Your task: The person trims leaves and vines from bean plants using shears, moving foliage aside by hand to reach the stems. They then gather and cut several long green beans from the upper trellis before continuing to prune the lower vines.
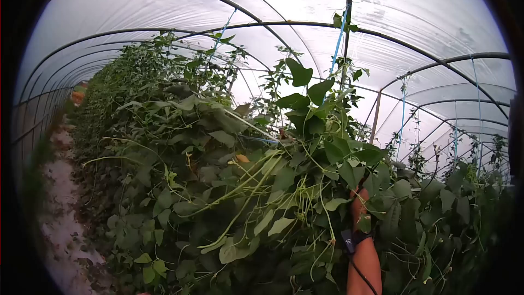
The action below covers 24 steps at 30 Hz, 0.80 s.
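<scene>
My right forearm reaches up from the lower right into a dense wall of climbing bean vines. Around its wrist is a dark strap with a small black device, and a cable runs down the arm. Leaves cover my right hand, so its fingers and anything in them are hidden. Just left of the arm hangs a tangle of pale stems and long thin green bean pods. Broad green leaves stand up above the hidden hand. My left hand does not show.
A bare soil path runs along the left side of the row. Overhead, dark metal hoops carry translucent plastic sheeting. Blue strings hang down to the vines. More climbing plants stand at the right.
</scene>
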Motion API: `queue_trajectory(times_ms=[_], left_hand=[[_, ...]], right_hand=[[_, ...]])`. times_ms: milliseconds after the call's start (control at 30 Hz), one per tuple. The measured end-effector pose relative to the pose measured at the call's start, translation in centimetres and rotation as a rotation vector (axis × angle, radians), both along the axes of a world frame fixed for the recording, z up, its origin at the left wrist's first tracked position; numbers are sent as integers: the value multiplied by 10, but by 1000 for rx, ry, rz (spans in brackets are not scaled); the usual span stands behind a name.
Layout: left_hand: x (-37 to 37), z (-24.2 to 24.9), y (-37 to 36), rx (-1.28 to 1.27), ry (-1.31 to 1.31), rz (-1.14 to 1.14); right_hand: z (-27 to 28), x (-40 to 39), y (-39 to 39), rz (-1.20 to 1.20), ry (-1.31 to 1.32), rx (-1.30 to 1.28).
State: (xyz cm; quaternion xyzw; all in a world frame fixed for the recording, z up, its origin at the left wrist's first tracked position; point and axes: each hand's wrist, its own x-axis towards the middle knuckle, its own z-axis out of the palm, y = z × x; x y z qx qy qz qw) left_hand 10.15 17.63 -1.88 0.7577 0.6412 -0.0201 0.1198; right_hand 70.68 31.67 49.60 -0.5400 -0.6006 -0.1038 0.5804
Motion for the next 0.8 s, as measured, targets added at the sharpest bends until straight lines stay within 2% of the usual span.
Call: queue_trajectory(times_ms=[33, 67, 100, 133, 167, 200, 267, 300, 333, 400, 433, 467, 633, 700, 733, 767, 800], left_hand=[[10, 45, 36, 167, -42, -257], [30, 116, 52, 331, -87, -515], [76, 236, 25, 439, -62, -619], [107, 331, -16, 525, -598, -735], [129, 405, -36, 348, -728, -826], [132, 434, -20, 230, -908, -952], [164, 506, -2, 330, -1129, -966], [186, 536, 17, 608, -1084, -1024], [206, 566, 39, 759, -982, -997], [247, 614, 88, 1603, -224, -946], [264, 629, 105, 1546, -10, -780], [281, 645, 124, 1508, 118, -708], [319, 682, 182, 1410, -44, -816], [318, 700, 195, 1284, -237, -961], [319, 707, 200, 1278, -241, -1050], [321, 712, 205, 1282, -243, -1049], [320, 716, 201, 1090, -326, -1065]], right_hand=[[-3, -2, -4, -31, -13, 24], [-4, -6, -8, -45, -22, 57], [-5, -9, -13, -57, -32, 92], [-5, -14, -17, -60, -39, 118], [-7, -18, -22, -58, -45, 143], [-8, -23, -28, -53, -54, 164], [-14, -32, -40, -48, -69, 203], [-13, -37, -43, -49, -80, 221], [-13, -39, -47, -47, -88, 235], [-11, -42, -50, -54, -99, 255], [-10, -43, -52, -57, -103, 263], [-10, -45, -53, -62, -106, 268], [-13, -41, -52, -78, -104, 298], [-15, -31, -36, 7, -112, 480], [-13, -39, -53, -37, -127, 239], [-11, -37, -47, -38, -130, 241], [-7, -37, -40, 61, -100, 377]])
